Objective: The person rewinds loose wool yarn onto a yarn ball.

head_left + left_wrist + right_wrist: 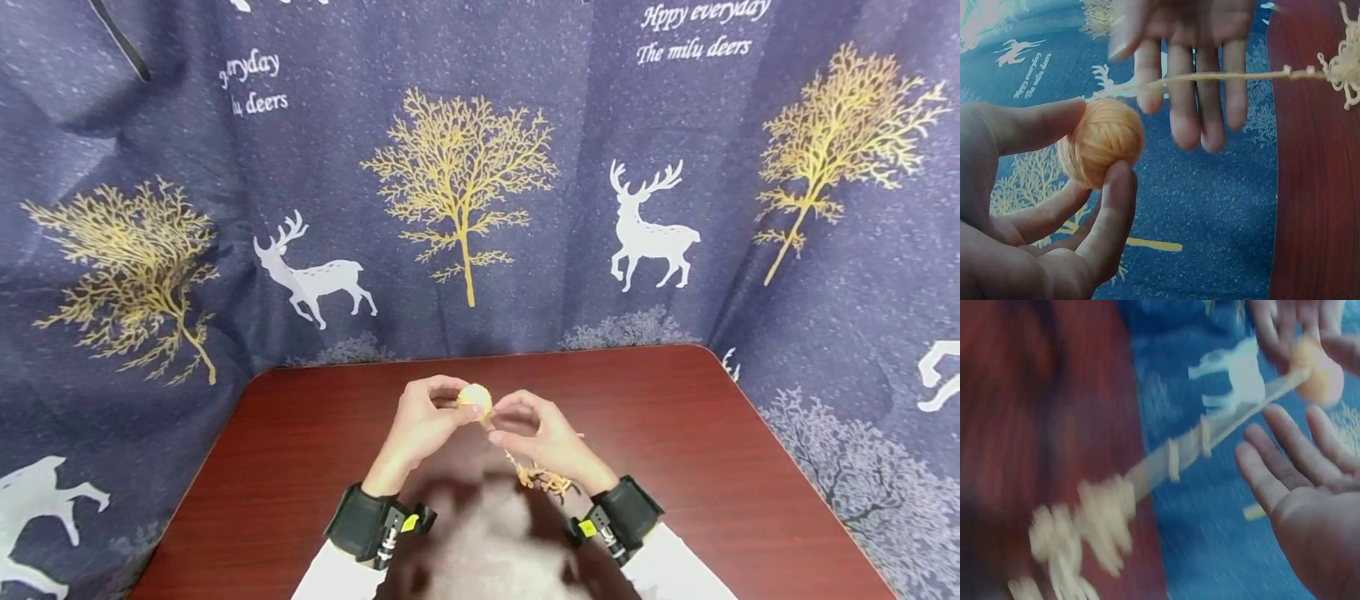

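Observation:
A small ball of peach-orange yarn (475,397) is pinched between the thumb and fingers of my left hand (423,421). In the left wrist view the wound layers of the ball (1104,140) show clearly. From it a strand (1235,75) stretches across to a loose, kinked tangle of the same yarn (1346,69). My right hand (551,437) is beside the ball, its fingers (1182,112) extended and the strand crossing them. In the right wrist view, which is blurred, the right hand (1316,481) lies alongside the strand without gripping it.
Below the hands is a reddish-brown table (300,442) with rounded far corners. Behind it hangs a blue curtain (517,275) printed with trees and deer. The tangled yarn (536,477) appears below the right hand. Dark bands with small devices (367,521) circle both wrists.

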The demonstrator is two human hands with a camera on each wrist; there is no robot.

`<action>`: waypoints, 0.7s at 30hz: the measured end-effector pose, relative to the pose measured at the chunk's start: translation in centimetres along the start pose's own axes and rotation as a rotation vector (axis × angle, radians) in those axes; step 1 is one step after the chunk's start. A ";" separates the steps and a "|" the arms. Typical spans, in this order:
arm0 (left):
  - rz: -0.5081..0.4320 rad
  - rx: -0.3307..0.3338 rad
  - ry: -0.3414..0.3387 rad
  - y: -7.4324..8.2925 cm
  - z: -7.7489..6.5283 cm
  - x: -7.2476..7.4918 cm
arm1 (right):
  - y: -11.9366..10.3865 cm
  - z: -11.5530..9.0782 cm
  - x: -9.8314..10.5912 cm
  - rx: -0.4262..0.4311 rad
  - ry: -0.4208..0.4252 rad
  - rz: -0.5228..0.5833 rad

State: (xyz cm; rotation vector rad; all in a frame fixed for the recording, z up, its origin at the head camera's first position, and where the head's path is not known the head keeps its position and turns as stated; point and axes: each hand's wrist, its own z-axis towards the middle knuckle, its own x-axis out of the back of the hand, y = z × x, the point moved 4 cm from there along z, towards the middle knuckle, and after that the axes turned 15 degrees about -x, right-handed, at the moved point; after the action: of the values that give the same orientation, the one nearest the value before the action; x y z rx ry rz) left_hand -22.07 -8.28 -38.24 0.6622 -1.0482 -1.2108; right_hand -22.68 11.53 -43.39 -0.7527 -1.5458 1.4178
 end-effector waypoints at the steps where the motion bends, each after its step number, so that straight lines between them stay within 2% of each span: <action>1: 0.013 0.002 0.006 0.0 0.0 0.0 | -0.1 0.1 -0.4 -0.016 0.022 0.040; 2: 0.015 0.003 0.014 0.0 0.0 -0.1 | -0.1 0.1 -0.6 -0.038 0.050 0.071; 4: 0.006 0.010 0.037 0.0 0.0 -0.1 | -0.1 0.1 -0.8 -0.030 0.118 0.091; 7: -0.064 0.021 0.080 0.0 -0.1 -0.1 | -0.4 0.0 -0.7 0.028 0.253 -0.034; 8: -0.094 0.019 0.095 0.1 -0.1 -0.1 | -0.5 0.0 -0.9 0.047 0.273 -0.074; 9: -0.122 0.015 0.107 0.2 -0.1 -0.1 | -0.6 0.1 -1.0 0.065 0.273 -0.095; 11: -0.167 0.002 0.123 0.3 -0.2 -0.2 | -0.7 0.3 -1.6 0.073 0.221 -0.073; 14: -0.209 -0.006 0.133 0.1 -0.2 -0.5 | -0.5 0.5 -2.4 0.039 0.104 0.075; 16: -0.234 -0.004 0.141 0.0 -0.3 -0.7 | -0.5 0.5 -2.6 0.020 0.076 0.152; 18: -0.245 -0.011 0.153 -0.2 -0.3 -0.7 | -0.7 0.4 -2.5 0.024 0.103 0.166; 21: -0.206 -0.069 0.164 -0.2 -0.3 -0.5 | -1.4 0.2 -1.7 0.060 0.173 0.112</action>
State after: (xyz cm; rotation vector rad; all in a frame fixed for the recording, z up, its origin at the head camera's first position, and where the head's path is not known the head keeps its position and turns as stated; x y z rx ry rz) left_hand -21.88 -7.90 -38.63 0.8163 -0.8131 -1.3395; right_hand -21.98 9.67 -42.40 -0.9126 -1.3405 1.4344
